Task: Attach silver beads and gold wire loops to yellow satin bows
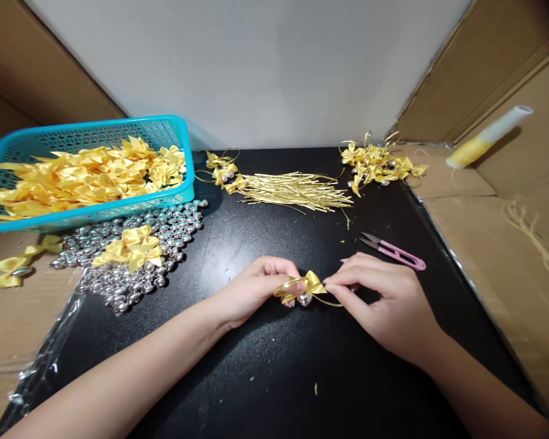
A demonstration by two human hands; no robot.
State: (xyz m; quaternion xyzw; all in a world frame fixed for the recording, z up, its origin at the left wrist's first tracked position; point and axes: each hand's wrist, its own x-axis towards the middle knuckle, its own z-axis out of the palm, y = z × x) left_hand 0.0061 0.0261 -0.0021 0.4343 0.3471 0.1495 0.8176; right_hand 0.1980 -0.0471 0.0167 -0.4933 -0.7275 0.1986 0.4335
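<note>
My left hand and my right hand meet over the black table. Between them is a small yellow satin bow with a gold wire loop and a small silver bead under it. Fingers of the left hand are closed on the loop and bow from the left. My right hand pinches the gold wire end beside the bow from the right.
A teal basket of yellow bows stands at back left, above a heap of silver beads with bows on top. A bundle of gold wires, finished bows, pink thread snips, cardboard walls and a yellow-tipped tube surround the table.
</note>
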